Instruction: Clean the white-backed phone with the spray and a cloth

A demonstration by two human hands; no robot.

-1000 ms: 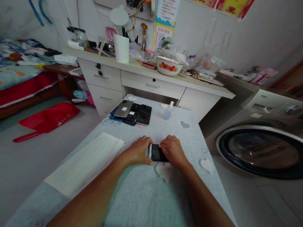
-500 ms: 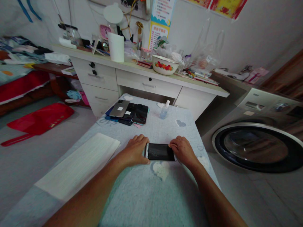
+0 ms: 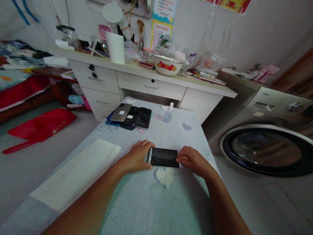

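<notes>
A smartphone (image 3: 164, 157) with a white frame and dark screen lies face up on the cloth-covered table, its long side running left to right. My left hand (image 3: 140, 156) grips its left end, thumb at the near edge and fingers at the far one. At the right end, my right hand (image 3: 194, 160) is closed, with the fingertips pressed together against the screen's edge. What those fingers pinch, if anything, is hidden. Farther back lie several stacked phones (image 3: 142, 118), and right of them stands a clear spray bottle (image 3: 168, 114).
On the table's left side lies a folded pale cloth (image 3: 80, 174). Beyond the table is a white desk (image 3: 151, 87) bearing a flowered enamel bowl (image 3: 168, 66) and clutter. A washing machine (image 3: 271, 107) stands at right; a red bag (image 3: 41, 129) lies on the floor at left.
My right hand has moved slightly down and right along the phone's right end, its fingers more tightly bunched. My left hand stays on the left end. The view has shifted slightly.
</notes>
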